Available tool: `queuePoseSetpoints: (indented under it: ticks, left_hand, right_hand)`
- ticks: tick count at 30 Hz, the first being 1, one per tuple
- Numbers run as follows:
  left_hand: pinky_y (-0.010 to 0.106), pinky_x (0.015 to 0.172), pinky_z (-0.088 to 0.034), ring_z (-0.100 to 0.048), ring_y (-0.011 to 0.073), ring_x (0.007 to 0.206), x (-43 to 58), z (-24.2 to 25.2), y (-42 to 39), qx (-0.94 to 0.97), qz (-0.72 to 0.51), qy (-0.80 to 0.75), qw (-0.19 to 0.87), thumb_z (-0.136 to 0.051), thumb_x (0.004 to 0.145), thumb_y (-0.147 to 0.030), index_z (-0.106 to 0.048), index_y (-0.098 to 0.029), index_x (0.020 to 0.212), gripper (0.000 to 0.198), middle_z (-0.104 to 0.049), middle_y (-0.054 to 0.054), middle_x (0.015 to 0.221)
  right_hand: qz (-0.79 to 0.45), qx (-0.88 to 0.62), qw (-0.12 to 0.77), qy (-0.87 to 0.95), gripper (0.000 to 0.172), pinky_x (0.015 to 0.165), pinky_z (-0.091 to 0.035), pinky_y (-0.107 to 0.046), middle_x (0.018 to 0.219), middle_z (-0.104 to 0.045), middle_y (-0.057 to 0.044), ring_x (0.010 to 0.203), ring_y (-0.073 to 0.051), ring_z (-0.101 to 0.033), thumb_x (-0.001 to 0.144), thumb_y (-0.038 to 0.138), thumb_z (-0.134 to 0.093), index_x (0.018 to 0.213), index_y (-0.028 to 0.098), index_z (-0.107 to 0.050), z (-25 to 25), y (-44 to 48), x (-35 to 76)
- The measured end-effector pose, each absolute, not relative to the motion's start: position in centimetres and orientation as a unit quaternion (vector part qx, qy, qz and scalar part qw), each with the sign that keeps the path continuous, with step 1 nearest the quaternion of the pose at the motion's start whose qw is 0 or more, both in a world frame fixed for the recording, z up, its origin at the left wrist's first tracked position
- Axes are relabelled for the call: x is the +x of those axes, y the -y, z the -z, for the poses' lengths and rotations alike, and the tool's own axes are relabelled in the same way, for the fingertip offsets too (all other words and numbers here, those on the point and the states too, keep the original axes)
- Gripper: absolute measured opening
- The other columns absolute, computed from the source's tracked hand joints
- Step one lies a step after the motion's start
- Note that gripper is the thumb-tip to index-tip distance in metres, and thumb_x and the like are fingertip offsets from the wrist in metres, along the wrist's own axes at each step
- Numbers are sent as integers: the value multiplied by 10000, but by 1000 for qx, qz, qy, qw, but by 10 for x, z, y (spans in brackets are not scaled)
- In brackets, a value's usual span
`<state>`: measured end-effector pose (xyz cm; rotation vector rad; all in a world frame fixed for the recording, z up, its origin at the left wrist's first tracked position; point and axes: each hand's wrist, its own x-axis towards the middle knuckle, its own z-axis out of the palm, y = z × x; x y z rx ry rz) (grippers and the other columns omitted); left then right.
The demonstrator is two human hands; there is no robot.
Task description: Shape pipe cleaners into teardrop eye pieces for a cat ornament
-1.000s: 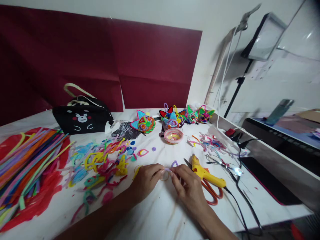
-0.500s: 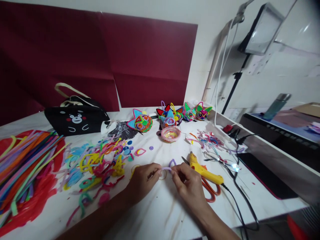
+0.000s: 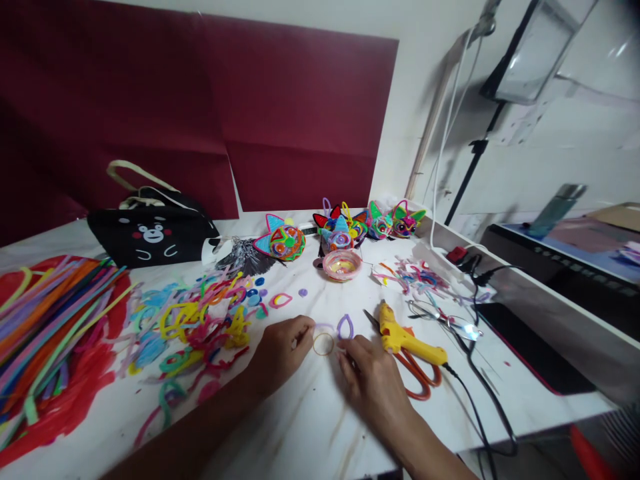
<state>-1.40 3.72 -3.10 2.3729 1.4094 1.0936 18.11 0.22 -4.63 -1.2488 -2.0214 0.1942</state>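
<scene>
My left hand (image 3: 283, 350) rests on the white table (image 3: 310, 427) with its fingers curled, the tips pinching one end of a pale lilac pipe-cleaner piece (image 3: 323, 327). My right hand (image 3: 367, 380) lies just to the right, fingers bent down toward the table, and nothing shows in them. Between the hands lies a small orange ring (image 3: 324, 344). A purple loop (image 3: 345, 326) lies just beyond it. A yellow glue gun (image 3: 403, 337) and orange-handled scissors (image 3: 420, 380) sit right of my right hand.
Bent pipe-cleaner shapes (image 3: 200, 320) and a pile of straight ones (image 3: 45, 313) on red plastic cover the left. A black bear bag (image 3: 150, 237), colourful cat-head pieces (image 3: 345, 230), a pink bowl (image 3: 342, 265), glasses (image 3: 445, 320) and cables (image 3: 480, 407) lie behind and right.
Both hands were pinching the lilac piece together above the ring. Now they have drawn apart and lowered; my right hand has let go and pulled back toward me.
</scene>
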Motion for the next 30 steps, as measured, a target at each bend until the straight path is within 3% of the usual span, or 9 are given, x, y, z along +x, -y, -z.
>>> queuePoseSetpoints:
  ticks: [4, 9, 18, 25, 30]
  left_hand:
    - [171, 517, -365, -511, 70, 488, -18, 34, -45, 782, -379, -489, 76, -542, 881, -207, -664, -167, 848, 133, -603, -46, 581]
    - [185, 522, -358, -518, 82, 492, -20, 33, -48, 773, -373, -507, 79, -530, 883, -238, -664, -164, 829, 162, -562, -45, 547]
    - [223, 537, -312, -476, 109, 501, -19, 28, -46, 774, -271, -561, 111, -498, 878, -283, -635, -181, 740, 219, -531, -29, 527]
    - [240, 564, -299, -512, 128, 545, -19, 28, -49, 775, -213, -586, 101, -495, 881, -284, -619, -186, 718, 227, -572, -8, 568]
    - [255, 590, -311, -555, 151, 601, -22, 30, -51, 778, -180, -594, 94, -469, 896, -291, -622, -173, 730, 254, -610, 18, 624]
  right_hand:
    - [69, -468, 269, 839, 119, 631, -378, -307, 811, -616, -38, 727, -201, -551, 814, 74, -642, 860, 184, -644, 49, -4, 174]
    - [174, -414, 228, 864, 143, 617, -380, -336, 780, -593, -33, 718, -208, -510, 767, 57, -697, 795, 168, -611, 53, -8, 158]
    - [187, -421, 191, 866, 152, 586, -373, -343, 732, -563, -63, 692, -218, -490, 816, 13, -573, 773, 158, -574, 55, -8, 152]
    - [157, -428, 194, 869, 163, 626, -394, -354, 802, -585, -70, 733, -220, -521, 865, 15, -522, 843, 167, -576, 54, -6, 155]
    - [163, -437, 170, 868, 148, 603, -399, -347, 779, -593, -81, 730, -229, -527, 823, 7, -549, 837, 149, -587, 55, -11, 153]
